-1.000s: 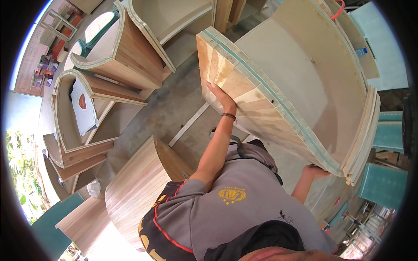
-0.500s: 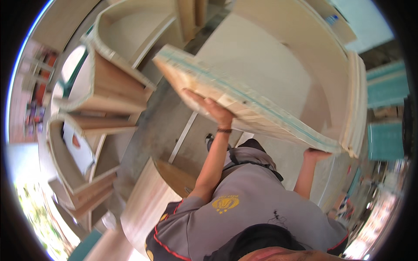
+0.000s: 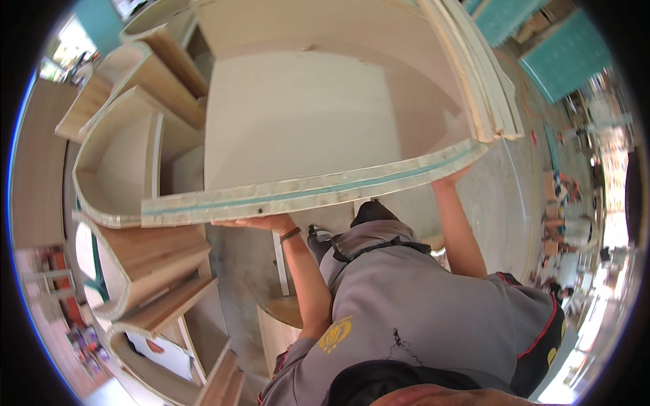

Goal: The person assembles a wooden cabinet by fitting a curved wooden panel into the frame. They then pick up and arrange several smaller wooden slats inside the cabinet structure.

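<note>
I hold a large curved plywood panel (image 3: 305,128) up in front of me, its thick laminated edge with a teal stripe facing me. My left hand (image 3: 261,222) grips under that edge toward its left part; a dark band sits on the wrist. My right hand (image 3: 452,178) holds the same edge near its right end, mostly hidden behind the panel. The panel's pale inner face fills the upper middle of the view. My grey shirt with red trim fills the lower part of the view.
Several curved wooden cabinet shells (image 3: 128,169) stand at the left, with more lower left (image 3: 156,271). A round wooden piece (image 3: 284,318) stands below my left arm on the concrete floor (image 3: 501,196). Teal panels (image 3: 555,54) lie at the upper right.
The panel has swung from tilted at the right to level across the view, closer to my head. Both hands stayed on its edge, and my view turned.
</note>
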`<action>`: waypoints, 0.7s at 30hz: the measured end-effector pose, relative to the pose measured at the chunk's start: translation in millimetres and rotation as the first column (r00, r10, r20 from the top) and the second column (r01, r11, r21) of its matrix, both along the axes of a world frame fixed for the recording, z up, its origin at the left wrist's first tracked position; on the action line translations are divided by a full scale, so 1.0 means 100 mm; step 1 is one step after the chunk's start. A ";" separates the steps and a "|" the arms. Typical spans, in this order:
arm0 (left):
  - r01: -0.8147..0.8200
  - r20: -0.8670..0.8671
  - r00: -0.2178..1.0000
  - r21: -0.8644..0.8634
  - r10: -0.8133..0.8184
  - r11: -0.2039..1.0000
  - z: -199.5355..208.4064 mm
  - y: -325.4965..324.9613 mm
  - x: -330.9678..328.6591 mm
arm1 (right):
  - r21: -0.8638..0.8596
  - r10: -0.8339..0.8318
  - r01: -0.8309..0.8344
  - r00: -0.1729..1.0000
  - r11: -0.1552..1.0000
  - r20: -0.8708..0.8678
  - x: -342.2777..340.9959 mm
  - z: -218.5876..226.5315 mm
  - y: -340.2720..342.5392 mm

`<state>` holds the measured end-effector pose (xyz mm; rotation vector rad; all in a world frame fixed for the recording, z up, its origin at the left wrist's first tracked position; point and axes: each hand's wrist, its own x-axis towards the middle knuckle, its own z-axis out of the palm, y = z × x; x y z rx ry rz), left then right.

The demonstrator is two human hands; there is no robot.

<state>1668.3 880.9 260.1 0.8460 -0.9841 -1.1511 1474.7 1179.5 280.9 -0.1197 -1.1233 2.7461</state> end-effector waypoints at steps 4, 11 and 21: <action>0.192 -0.299 0.949 0.304 -0.098 0.933 -0.11 0.13 -0.13 | -0.035 -0.024 0.023 0.999 0.999 -0.033 -0.16 -0.25 0.13; 0.300 -0.312 0.943 0.642 -0.118 0.705 -0.48 0.60 -0.42 | -0.258 0.169 -0.156 0.985 0.954 0.026 -0.44 -0.39 0.43; 0.397 -0.360 0.915 0.721 -0.183 0.568 -1.54 1.48 -0.63 | -0.065 0.133 -0.120 0.953 0.991 0.271 -1.11 -0.59 0.90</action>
